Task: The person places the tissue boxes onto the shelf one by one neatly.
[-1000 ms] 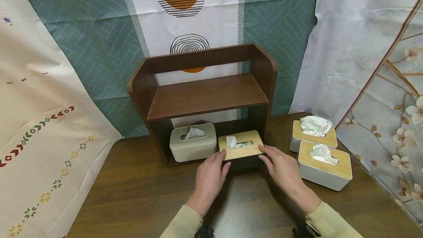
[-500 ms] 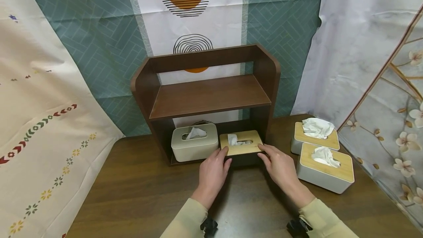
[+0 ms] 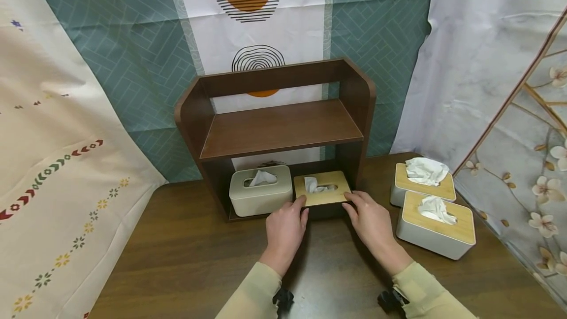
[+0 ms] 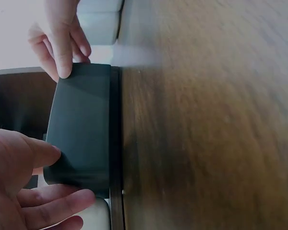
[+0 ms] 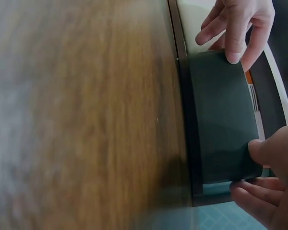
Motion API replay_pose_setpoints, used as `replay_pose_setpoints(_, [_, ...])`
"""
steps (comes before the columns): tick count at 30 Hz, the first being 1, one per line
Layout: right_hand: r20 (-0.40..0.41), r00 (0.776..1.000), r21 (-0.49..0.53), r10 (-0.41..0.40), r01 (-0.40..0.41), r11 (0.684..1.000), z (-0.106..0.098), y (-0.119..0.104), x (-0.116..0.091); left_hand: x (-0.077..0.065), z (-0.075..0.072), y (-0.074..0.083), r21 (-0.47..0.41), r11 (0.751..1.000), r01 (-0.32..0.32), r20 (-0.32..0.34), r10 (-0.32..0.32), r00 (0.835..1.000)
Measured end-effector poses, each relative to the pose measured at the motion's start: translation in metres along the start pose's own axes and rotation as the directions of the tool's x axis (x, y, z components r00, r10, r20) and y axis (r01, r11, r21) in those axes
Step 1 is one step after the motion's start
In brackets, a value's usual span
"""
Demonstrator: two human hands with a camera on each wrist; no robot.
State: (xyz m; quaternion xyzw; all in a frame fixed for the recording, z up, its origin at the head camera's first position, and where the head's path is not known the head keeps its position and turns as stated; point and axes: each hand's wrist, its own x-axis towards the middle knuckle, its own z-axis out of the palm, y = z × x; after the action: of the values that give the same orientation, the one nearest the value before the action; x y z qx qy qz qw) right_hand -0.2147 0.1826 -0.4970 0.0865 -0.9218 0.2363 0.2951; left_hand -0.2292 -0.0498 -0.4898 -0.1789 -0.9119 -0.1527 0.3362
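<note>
Both the left hand (image 3: 285,228) and the right hand (image 3: 369,220) grip the dark wood-topped tissue box (image 3: 322,197), now slightly deeper in the brown shelf (image 3: 283,129), just lower right of frame centre, apparently almost seated.

Bkgd: brown wood table (image 3: 190,265) at 6 o'clock w/ pale glare (image 3: 321,294); dk-brown 2-tier shelf (image 3: 281,129), ctr; green/wht cloth (image 3: 294,28) at 12, cream patterned cloth (image 3: 57,112) at 9, wht floral cloth (image 3: 491,107) at 3.

left hand (image 3: 284,228): gripping | right hand (image 3: 369,220): gripping | 2 forearms (image 3: 254,292): reaching forward, converging
</note>
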Motion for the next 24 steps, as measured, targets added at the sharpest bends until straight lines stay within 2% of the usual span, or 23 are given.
replay_pose_setpoints(6, [-0.075,0.997,-0.028,-0.026,0.024,0.999,0.002,-0.003,0.003,0.002,0.004,-0.001,0.048,0.999,-0.006,-0.001,0.006,1.000])
replay_pose_setpoints(14, [-0.062,0.995,-0.081,-0.074,0.068,0.994,0.006,-0.004,0.008,0.006,0.009,-0.003,0.065,0.998,-0.019,-0.033,0.021,0.999])
replay_pose_setpoints(16, [-0.049,0.995,-0.081,-0.083,0.079,0.994,0.007,-0.003,0.008,0.007,0.013,-0.006,0.070,0.997,-0.029,-0.046,0.032,0.998])
replay_pose_setpoints(19, [-0.032,0.995,-0.080,-0.094,0.092,0.993,0.007,-0.002,0.008,0.006,0.031,-0.016,0.076,0.997,-0.034,-0.051,0.038,0.998])
replay_pose_setpoints(21, [-0.021,0.995,-0.080,-0.101,0.099,0.992,0.007,-0.001,0.008,0.006,0.039,-0.020,0.072,0.997,-0.032,-0.037,0.035,0.999])
replay_pose_setpoints(23, [-0.012,0.994,-0.081,-0.107,0.105,0.991,0.007,-0.001,0.008,0.006,0.043,-0.022,0.075,0.997,-0.029,-0.024,0.031,0.999])
replay_pose_setpoints(24, [-0.007,0.994,-0.080,-0.108,0.107,0.991,0.007,-0.001,0.009,0.007,0.040,-0.021,0.074,0.997,-0.028,-0.014,0.029,0.999])
